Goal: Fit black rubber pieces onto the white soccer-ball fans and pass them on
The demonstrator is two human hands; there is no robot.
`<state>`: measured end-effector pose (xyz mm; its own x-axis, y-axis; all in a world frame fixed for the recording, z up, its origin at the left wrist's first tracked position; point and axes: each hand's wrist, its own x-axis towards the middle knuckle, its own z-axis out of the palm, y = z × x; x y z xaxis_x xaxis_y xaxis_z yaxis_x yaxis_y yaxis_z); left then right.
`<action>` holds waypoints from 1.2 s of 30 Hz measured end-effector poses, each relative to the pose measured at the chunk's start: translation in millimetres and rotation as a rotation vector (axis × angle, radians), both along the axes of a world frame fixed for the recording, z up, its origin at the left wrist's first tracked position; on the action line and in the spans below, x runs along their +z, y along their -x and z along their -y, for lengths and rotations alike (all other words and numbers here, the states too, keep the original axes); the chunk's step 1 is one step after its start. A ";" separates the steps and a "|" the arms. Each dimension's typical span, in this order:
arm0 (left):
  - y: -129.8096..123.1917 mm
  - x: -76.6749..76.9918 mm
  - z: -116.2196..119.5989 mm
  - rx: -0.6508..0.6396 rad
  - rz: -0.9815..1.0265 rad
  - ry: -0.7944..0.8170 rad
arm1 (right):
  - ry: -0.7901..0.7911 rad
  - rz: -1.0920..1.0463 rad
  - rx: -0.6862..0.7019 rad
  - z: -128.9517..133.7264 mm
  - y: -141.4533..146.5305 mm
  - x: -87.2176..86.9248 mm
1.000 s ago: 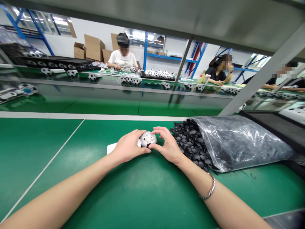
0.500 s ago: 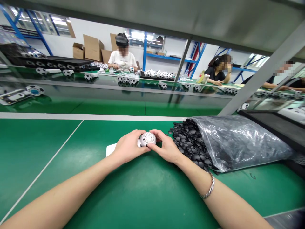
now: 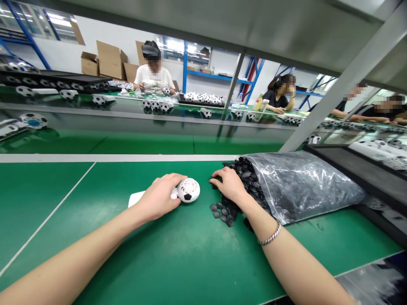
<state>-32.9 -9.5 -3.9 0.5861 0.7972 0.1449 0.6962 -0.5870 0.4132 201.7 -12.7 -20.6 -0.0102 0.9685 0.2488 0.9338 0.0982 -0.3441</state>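
A white item with a round, latticed head (image 3: 188,190) is held by my left hand (image 3: 162,192), fingers and thumb wrapped round its neck. One black patch shows on the front of the head, and the white base sticks out left of the hand. My right hand (image 3: 229,183) is at the left edge of a pile of black pieces (image 3: 246,171), thumb and forefinger close around a small black piece (image 3: 211,181). Several loose black pieces (image 3: 223,212) lie on the green table just below that hand.
A clear plastic bag (image 3: 305,182) lies behind the pile. Black trays (image 3: 337,159) stand at the right. A metal post (image 3: 333,89) slants up to an overhead shelf. Across the conveyor, people sit among football-patterned items (image 3: 203,98).
My right hand has left the white item and moved right to the black pieces. The black patch on the head now shows. The view has shifted slightly to the right.
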 end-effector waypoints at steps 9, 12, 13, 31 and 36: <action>0.0 -4.9 -1.5 -0.017 -0.079 -0.241 | 0.037 0.047 0.076 6.8 6.4 3.2; 0.2 -6.7 -2.6 -0.024 -0.046 -0.206 | 0.043 0.052 0.114 9.0 7.6 7.1; 0.4 -7.1 -2.8 -0.025 -0.041 -0.199 | 0.049 0.051 0.124 9.3 7.6 8.0; 6.2 0.0 1.1 -0.104 0.000 -0.088 | 0.049 -0.490 0.333 15.4 14.5 12.5; 5.4 -0.2 0.0 -0.082 0.019 -0.064 | 0.096 -0.617 0.484 24.7 22.5 23.9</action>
<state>-38.3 -9.5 -4.1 0.6459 0.7352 0.2054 0.6371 -0.6675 0.3854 179.2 -37.4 3.2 -0.3230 0.9093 0.2625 0.4324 0.3885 -0.8137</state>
